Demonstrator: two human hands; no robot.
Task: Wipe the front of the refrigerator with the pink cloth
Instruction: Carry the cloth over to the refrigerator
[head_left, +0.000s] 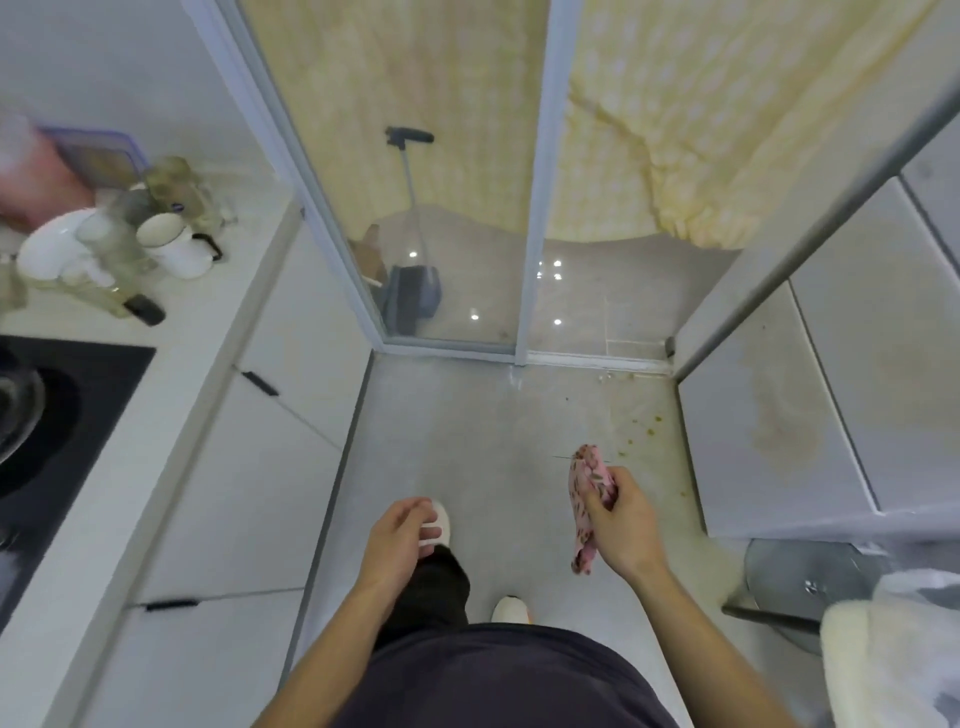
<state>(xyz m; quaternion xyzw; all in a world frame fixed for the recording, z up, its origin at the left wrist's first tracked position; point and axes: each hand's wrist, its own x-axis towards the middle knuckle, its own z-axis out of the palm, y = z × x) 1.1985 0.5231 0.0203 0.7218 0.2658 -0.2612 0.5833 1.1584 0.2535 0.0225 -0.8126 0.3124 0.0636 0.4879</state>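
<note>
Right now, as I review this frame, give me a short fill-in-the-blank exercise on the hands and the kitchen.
1. The right hand grips the ____ cloth.
2. The left hand holds ____.
3. The stained refrigerator stands on the person's ____ side.
4. The black cooktop lies on the person's ____ side.

Missing words: pink; nothing; right; left.
</note>
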